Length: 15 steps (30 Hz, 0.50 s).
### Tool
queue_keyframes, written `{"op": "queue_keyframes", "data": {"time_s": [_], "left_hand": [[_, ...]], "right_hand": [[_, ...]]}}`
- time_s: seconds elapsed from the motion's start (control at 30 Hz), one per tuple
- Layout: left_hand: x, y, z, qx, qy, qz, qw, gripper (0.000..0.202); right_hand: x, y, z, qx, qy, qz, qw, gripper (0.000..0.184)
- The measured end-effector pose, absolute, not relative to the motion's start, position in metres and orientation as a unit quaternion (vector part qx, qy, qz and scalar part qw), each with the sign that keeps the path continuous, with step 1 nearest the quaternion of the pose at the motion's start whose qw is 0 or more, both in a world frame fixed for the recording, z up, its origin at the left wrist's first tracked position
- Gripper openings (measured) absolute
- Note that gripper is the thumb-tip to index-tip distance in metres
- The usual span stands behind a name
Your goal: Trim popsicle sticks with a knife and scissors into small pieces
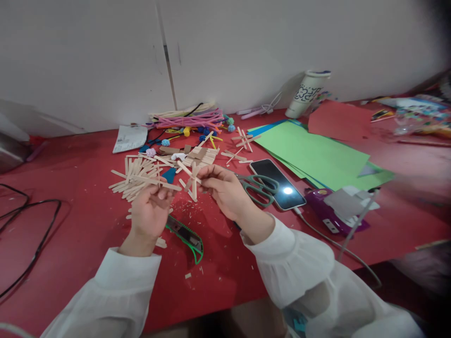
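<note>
My left hand [150, 211] pinches a flat wooden craft stick [158, 182] that points away to the left. In my right hand [223, 188] is a small star-like piece of crossed craft sticks [193, 180], gripped by one arm. The two hands are close together, with a short space between the stick and the crossed piece. A green utility knife [185, 236] lies on the red table just right of my left wrist. Beyond my left hand is a heap of loose craft sticks [137, 173]. Two similar crossed-stick pieces, one of them a crossed-stick piece [244, 139] farther back, rest on the table.
Green-handled scissors [262, 190] and a charging phone [278, 183] lie right of my right hand. Farther right are green paper sheets [317, 150] and a purple power strip [331, 211]. Pipe cleaners [190, 118] and a tumbler [306, 94] are by the wall; a black cable [45, 239] runs at left.
</note>
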<state>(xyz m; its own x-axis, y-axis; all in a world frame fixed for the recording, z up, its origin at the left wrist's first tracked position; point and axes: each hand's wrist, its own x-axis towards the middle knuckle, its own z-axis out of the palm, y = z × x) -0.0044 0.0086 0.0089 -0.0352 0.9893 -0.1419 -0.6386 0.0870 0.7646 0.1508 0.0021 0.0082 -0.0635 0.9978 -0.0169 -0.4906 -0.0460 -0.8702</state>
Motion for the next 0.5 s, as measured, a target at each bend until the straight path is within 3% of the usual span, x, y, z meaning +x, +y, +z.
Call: {"op": "queue_keyframes", "data": {"time_s": [0.23,0.5], "left_hand": [[-0.001,0.004,0.013,0.203,0.367,0.577,0.701,0.02],[0.002,0.002,0.02,0.167,0.371,0.562,0.72,0.022]], "right_hand": [[0.151,0.004,0.005,-0.325,-0.318,0.673,0.584,0.015],[0.15,0.001,0.01,-0.348,-0.358,0.635,0.59,0.011]]}}
